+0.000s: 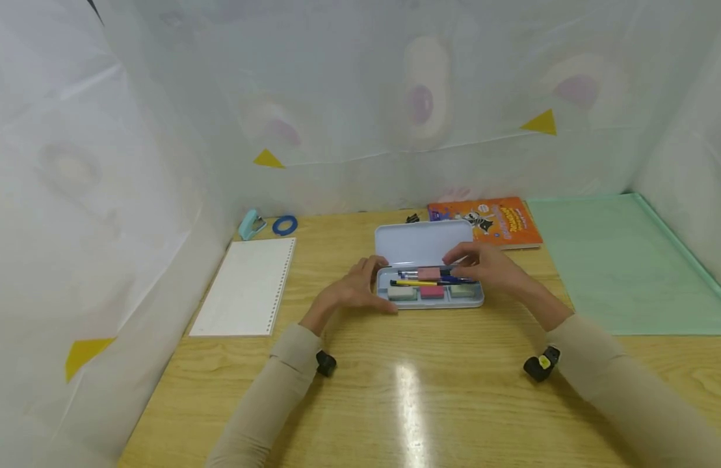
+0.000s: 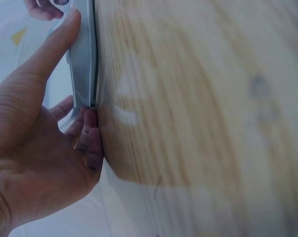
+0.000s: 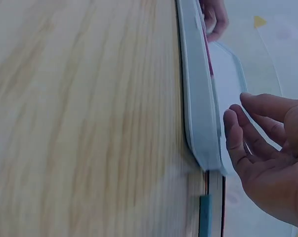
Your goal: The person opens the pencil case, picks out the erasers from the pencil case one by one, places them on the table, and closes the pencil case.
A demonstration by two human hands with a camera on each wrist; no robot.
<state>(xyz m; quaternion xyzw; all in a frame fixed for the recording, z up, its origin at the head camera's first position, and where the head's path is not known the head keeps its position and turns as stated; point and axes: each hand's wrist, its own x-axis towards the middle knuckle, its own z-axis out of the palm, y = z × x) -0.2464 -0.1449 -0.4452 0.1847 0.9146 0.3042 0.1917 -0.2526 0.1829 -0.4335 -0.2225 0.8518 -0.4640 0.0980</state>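
A pale blue pencil case lies on the table with its lid raised at the back. Inside are a yellow pen, several darker pens, and a front row with a pink eraser between two pale green-white blocks. Another pinkish eraser sits among the pens. My left hand holds the case's left end, thumb along the front wall and fingers round the end. Above the right end hovers my right hand, fingers loosely bent; in the right wrist view nothing shows between its thumb and fingers.
An orange book lies behind the case, beside a small black item. A green mat covers the right side. On the left are a white spiral notebook, a light blue stapler and a blue tape ring.
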